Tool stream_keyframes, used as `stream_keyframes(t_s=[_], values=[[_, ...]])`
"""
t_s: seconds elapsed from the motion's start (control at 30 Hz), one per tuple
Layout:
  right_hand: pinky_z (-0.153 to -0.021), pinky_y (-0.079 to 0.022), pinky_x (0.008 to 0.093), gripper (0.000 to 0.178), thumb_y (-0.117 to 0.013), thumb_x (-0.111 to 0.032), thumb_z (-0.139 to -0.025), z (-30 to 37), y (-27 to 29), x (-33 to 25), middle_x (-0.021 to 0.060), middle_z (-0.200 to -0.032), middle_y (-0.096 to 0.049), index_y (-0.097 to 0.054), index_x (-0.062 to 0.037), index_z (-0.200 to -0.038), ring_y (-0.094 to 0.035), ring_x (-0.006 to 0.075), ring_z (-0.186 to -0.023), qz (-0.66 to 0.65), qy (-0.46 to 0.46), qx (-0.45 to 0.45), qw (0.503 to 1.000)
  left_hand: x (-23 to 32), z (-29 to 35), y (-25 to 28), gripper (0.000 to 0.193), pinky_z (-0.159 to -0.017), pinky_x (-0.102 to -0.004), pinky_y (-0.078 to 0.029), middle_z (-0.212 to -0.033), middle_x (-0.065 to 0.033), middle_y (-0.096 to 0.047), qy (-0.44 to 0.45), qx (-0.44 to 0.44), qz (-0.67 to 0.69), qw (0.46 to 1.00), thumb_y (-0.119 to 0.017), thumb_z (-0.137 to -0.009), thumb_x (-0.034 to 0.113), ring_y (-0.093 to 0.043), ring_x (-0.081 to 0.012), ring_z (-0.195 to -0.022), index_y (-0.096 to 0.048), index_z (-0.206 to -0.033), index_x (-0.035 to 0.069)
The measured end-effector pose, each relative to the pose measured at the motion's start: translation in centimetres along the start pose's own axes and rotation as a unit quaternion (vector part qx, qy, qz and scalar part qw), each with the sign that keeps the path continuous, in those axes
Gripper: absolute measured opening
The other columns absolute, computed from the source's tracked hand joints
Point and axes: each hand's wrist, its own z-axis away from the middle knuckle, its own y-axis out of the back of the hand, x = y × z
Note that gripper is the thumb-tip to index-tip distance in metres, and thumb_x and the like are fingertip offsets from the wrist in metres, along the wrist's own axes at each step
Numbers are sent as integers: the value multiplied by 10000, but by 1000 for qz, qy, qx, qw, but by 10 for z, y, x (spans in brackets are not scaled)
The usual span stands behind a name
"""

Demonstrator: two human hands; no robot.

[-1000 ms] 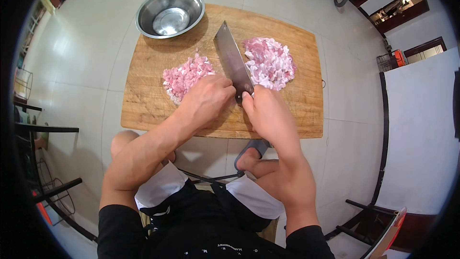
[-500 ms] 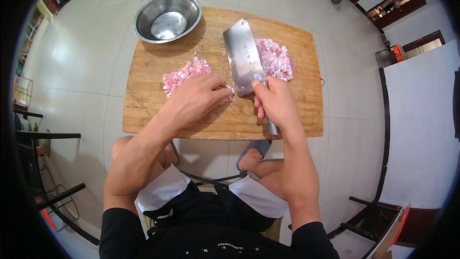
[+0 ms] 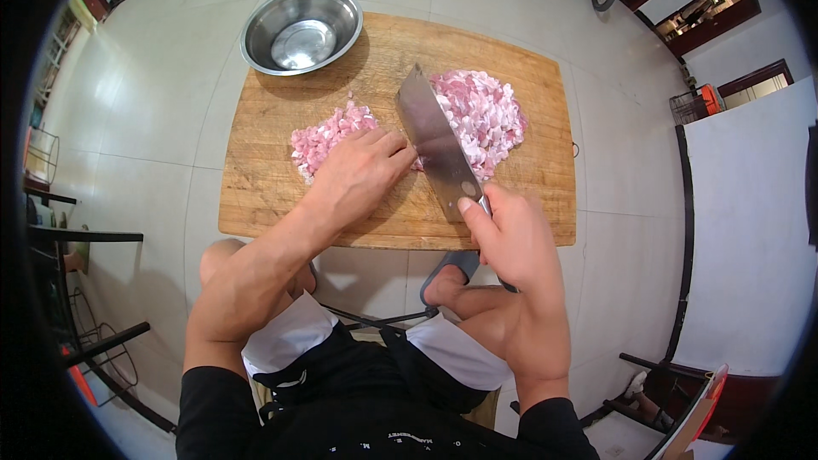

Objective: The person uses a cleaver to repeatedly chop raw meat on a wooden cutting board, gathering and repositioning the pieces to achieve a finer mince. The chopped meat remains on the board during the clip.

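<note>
My right hand (image 3: pixel 515 234) is wrapped round the handle of a broad cleaver (image 3: pixel 436 140). The blade stands on edge, slanting from upper left to lower right over the wooden cutting board (image 3: pixel 537 196). Close to its left face, the curled fingers of my left hand (image 3: pixel 360 172) press down on bits of meat, mostly hidden beneath them. Small pink cubes of diced meat (image 3: pixel 331 136) lie beyond that hand. On the blade's right is a larger heap of pale pink and white meat pieces (image 3: pixel 487 123).
A steel bowl (image 3: pixel 249 43) with nothing in it sits on the board's far left corner. My knees and slippered feet are below the near edge. Black-framed furniture (image 3: pixel 94 238) stands at left, a white-topped table (image 3: pixel 745 230) at right.
The cleaver has come nearer to me and turned from lying flatter to standing on edge, uncovering more of the right heap. My right hand moved down with it; my left hand barely shifted.
</note>
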Motion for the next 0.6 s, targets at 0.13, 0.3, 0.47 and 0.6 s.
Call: stream_keyframes(t_s=[0.13, 0.3, 0.47, 0.6], values=[[-652, -530, 551, 367, -667, -267, -1099, 13, 7, -5, 290, -754, -685, -658, 60, -934, -694, 475, -699, 54, -17, -28, 998, 1, -1, -2, 249, -933, -447, -587, -1144, -82, -731, 7, -13, 4, 1000, -761, -975, 146, -713, -302, -1058, -758, -1208, 60], [-532, -521, 460, 388, -660, -270, -1118, 22, 11, 0, 207, -677, -681, -621, 51, -904, -713, 324, -537, 91, 15, -39, 995, 3, -1, -4, 207, -927, -461, -586, -1101, -108, -709, 16, -12, 37, 999, -760, -973, 126, -701, -330, -1037, -747, -1162, 43], [-552, -551, 482, 401, -631, -258, -1134, 8, -4, 7, 218, -676, -687, -623, 74, -909, -719, 337, -539, 129, -7, -54, 990, 5, -5, -2, 136, -925, -478, -583, -1071, -137, -691, 28, -26, 70, 997, -745, -971, 107, -695, -362, -1031, -732, -1078, 24], [-553, -565, 483, 394, -606, -231, -1145, -7, -14, 0, 241, -669, -682, -629, 103, -938, -719, 338, -530, 120, -8, -53, 991, 6, -5, 1, 129, -930, -484, -581, -1072, -150, -700, 40, -42, 71, 996, -724, -974, 103, -697, -374, -1038, -741, -1061, 9]])
